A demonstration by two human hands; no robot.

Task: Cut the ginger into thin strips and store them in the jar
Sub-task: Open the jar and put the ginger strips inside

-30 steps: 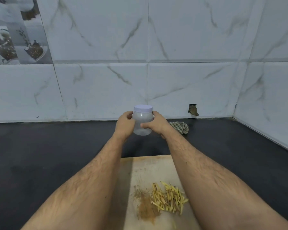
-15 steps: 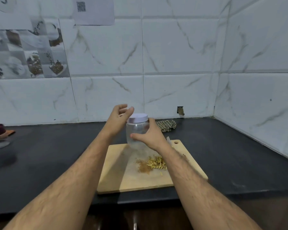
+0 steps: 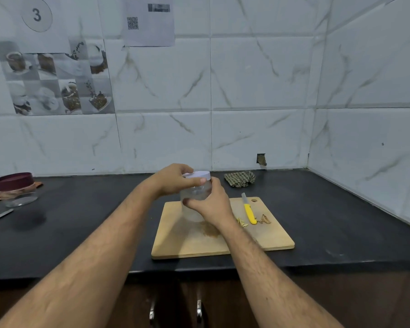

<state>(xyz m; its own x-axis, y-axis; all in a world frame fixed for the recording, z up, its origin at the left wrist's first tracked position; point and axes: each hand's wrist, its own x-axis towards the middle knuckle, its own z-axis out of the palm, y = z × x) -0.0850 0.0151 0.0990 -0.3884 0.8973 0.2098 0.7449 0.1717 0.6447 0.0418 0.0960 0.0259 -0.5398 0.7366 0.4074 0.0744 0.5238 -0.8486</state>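
Holding a clear plastic jar above the far left part of a wooden cutting board, a person grips its body with the right hand, fingers and thumb curled round the lower wall, while the left hand closes over the pale lilac lid from the left, thumb and fingers wrapped on its rim. A few thin ginger strips show just past the right wrist on the board, beside a patch of brownish ginger residue; most of the pile is hidden by the forearm. A yellow-handled knife lies near the board's far right corner, blade pointing away, with curls of ginger peel just beside its handle. The board rests on a black countertop. A checked cloth is bunched against the marble-tiled wall. Far left stands a second glass jar with a maroon lid
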